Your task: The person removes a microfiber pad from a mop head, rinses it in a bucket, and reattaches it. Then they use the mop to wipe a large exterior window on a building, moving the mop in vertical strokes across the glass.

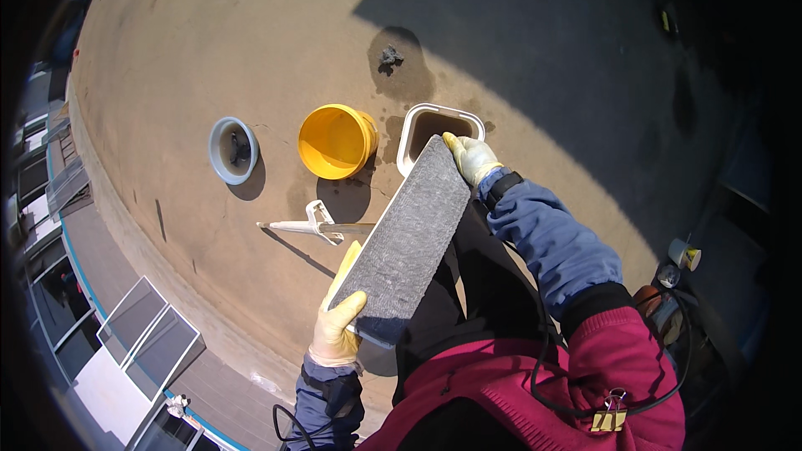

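A long flat mop head with a grey fabric pad is held up in front of me, pad side facing me. My left hand, in a pale yellow rubber glove, grips its near left end with the thumb over the pad. At the far end, my gloved right hand holds the corner above a white square bucket of murky brown water. A pole with a white plastic handle piece runs leftward from behind the mop head. How it joins the head is hidden.
A yellow bucket stands left of the white one. Further left sits a pale blue basin with dark cloth in water. A grey wet clump lies on the concrete ground. Window screens lean at lower left.
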{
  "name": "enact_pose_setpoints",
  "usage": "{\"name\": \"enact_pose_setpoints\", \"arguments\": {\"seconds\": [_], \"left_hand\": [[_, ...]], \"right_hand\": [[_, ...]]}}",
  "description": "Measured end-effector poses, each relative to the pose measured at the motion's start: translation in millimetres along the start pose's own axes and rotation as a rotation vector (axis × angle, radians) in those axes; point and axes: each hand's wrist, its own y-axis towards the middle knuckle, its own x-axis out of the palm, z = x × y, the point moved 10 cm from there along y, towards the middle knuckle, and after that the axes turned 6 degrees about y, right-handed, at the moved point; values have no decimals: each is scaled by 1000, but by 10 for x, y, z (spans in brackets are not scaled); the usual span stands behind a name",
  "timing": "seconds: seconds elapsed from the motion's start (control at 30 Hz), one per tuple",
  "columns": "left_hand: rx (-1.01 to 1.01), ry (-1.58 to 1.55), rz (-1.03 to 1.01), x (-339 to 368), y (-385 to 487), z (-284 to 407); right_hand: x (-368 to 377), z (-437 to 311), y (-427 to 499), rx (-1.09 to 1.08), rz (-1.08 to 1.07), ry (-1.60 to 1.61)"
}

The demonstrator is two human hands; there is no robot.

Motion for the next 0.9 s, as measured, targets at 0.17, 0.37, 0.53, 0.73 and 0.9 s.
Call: {"name": "enact_pose_setpoints", "arguments": {"seconds": [0.17,0.37,0.53,0.73,0.9], "left_hand": [[8,93,-29,143,55,119],[-17,128,-19,65,23,59],[-17,109,-5,55,32,47],[23,148,-21,57,26,113],[-8,216,88,-39,-20,139]], "right_hand": [[-107,-509,-175,-216,-103,-180],[146,-815,-460,-363,-181,-348],[179,-761,-460,-275,-202,-244],[86,-623,-364,-165,-158,-124],[105,-504,-388,-39,-181,76]]}}
